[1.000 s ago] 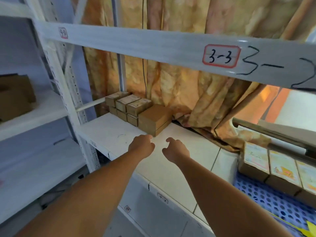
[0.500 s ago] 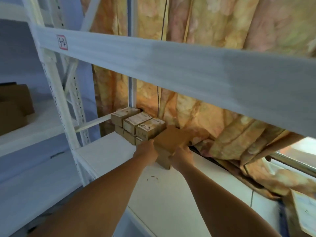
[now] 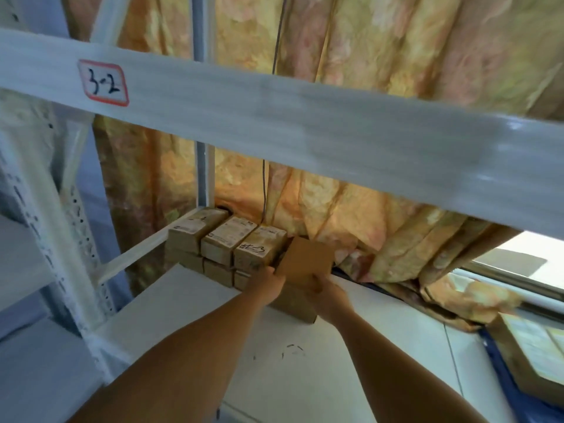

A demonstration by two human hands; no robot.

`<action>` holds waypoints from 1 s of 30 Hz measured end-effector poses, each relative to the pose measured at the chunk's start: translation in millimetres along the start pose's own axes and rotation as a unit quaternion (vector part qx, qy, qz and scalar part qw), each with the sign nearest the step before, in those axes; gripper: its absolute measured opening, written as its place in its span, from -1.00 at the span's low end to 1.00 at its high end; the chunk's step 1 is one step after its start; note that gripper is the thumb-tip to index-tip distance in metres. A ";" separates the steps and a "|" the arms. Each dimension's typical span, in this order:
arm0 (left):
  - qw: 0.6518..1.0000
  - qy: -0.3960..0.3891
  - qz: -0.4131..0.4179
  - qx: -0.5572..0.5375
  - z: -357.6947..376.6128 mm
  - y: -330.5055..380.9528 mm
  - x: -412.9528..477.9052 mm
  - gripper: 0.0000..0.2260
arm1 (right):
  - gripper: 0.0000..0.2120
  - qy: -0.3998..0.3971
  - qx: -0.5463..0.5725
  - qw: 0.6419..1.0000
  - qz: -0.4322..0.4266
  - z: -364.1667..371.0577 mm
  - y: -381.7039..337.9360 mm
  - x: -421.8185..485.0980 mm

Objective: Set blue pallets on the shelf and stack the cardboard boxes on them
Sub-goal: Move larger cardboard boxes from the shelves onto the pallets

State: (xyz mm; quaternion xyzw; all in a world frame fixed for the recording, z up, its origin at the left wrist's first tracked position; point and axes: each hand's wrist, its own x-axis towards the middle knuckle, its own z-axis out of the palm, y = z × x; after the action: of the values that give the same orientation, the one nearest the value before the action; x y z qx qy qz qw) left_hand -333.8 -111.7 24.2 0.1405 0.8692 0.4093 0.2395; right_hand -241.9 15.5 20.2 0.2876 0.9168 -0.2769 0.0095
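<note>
A plain brown cardboard box [image 3: 308,261] stands at the back of the white shelf [image 3: 305,370], tilted up at its near side. My left hand [image 3: 267,285] grips its left edge and my right hand [image 3: 328,293] grips its right front corner. To its left, a two-layer stack of small labelled boxes [image 3: 229,239] fills the shelf's back left corner. At the right edge, a blue pallet [image 3: 500,366] carries boxes with pale printed tops [image 3: 537,349].
The white upper shelf beam [image 3: 274,117] marked 3-2 crosses just above the hands. A perforated white upright [image 3: 45,215] stands at the left. An orange patterned curtain [image 3: 366,215] hangs behind the shelf, with a window edge at the right.
Both hands reached forward from above the bare shelf and took hold of the plain brown box, which is now tipped up. The view has moved closer and to the left.
</note>
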 end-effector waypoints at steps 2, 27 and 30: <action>1.000 0.000 0.005 -0.015 -2.0 -5.1 2.0 -0.71 | -0.48 0.020 0.015 0.999 0.026 7.8 -4.0 -4.1; 0.943 -0.259 -0.050 -0.204 90.2 27.1 -39.8 -0.45 | -0.50 0.122 0.521 0.798 0.278 -3.1 66.7 -105.3; 0.932 -0.267 -0.047 -0.241 93.8 45.7 -53.5 -0.58 | -0.44 0.141 0.539 0.796 0.235 -21.6 82.5 -113.7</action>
State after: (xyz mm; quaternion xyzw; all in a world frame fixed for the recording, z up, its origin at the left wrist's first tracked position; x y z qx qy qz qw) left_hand -236.5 -46.2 24.2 0.1413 0.6541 0.5420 0.5083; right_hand -100.1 23.4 17.1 0.4882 0.5146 -0.6724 -0.2114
